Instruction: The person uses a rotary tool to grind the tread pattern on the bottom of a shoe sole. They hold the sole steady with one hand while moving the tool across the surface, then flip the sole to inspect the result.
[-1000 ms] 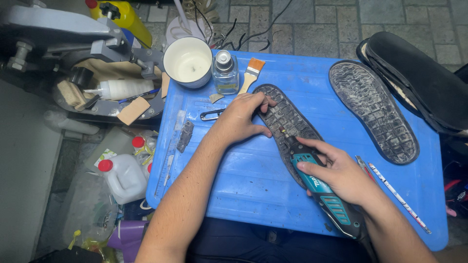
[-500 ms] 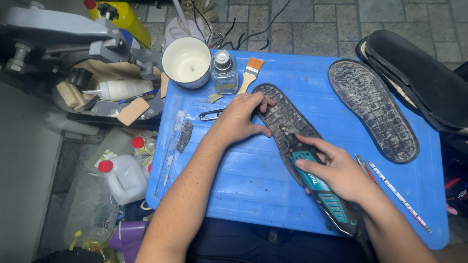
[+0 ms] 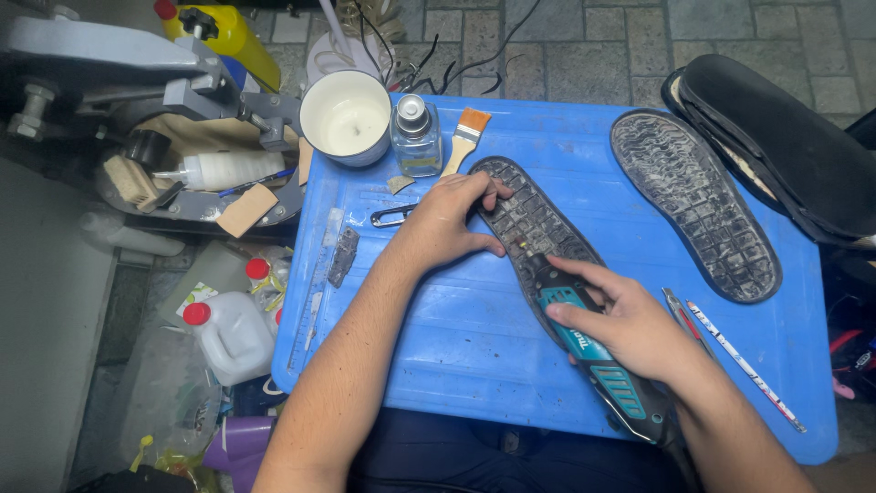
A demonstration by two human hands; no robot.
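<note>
A black rubber shoe sole [image 3: 534, 224] lies tread-up on the blue plastic table [image 3: 456, 338]. My left hand [image 3: 447, 219] presses on its upper left edge and holds it down. My right hand [image 3: 630, 324] grips a teal and black rotary tool [image 3: 593, 351], whose tip touches the middle of the sole's tread. A second black sole [image 3: 698, 201] lies tread-up to the right, apart from both hands.
At the table's back edge stand a white cup [image 3: 347, 117], a small glass bottle [image 3: 415, 137] and a paintbrush [image 3: 464, 137]. A pen and a thin stick [image 3: 744, 365] lie at the right. A black sandal [image 3: 785, 155] sits far right. Jugs [image 3: 233, 338] and clutter sit on the floor at left.
The rotary tool's tip has shifted slightly along the sole's tread. My left hand stays on the sole's edge.
</note>
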